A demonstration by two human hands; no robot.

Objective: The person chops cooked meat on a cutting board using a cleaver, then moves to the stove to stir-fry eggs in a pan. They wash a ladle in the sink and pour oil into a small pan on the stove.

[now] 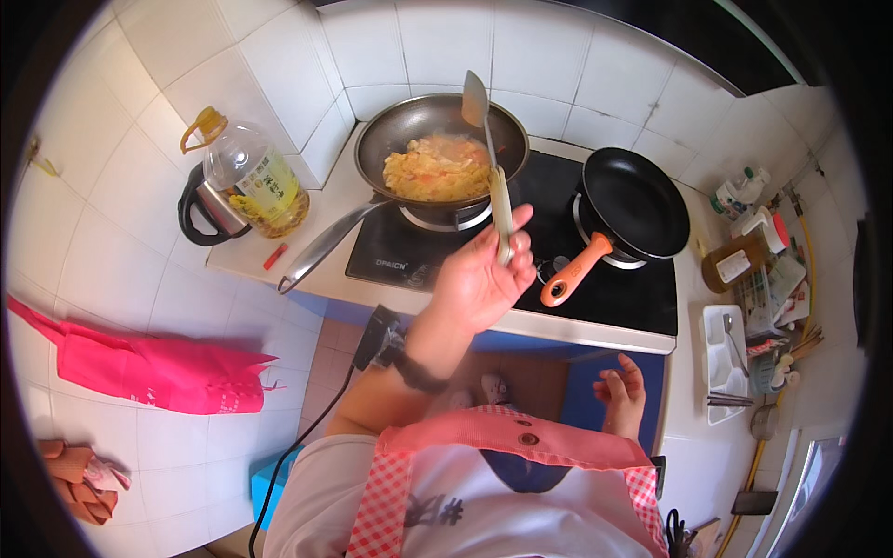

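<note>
My left hand (pixel 485 279) grips the pale handle of a metal spatula (pixel 476 103), palm up. The spatula's blade is raised above the right side of a wok (pixel 380 150), apart from the food. Inside the wok lies a yellow and reddish cooked mix (pixel 436 171), which looks like egg and tomato. The wok sits on the left burner of a black gas hob (pixel 384 258), its metal handle (pixel 328 244) pointing towards me and to the left. My right hand (pixel 624 397) hangs in front of the counter with fingers loosely bent, holding nothing.
A black frying pan (pixel 635 202) with an orange handle (pixel 578 268) rests on the right burner. Left stand an oil bottle (pixel 268 181) and a kettle (pixel 216 209). A white cutlery tray (pixel 715 321) lies right. A cable (pixel 300 436) runs from my left wrist strap (pixel 411 366).
</note>
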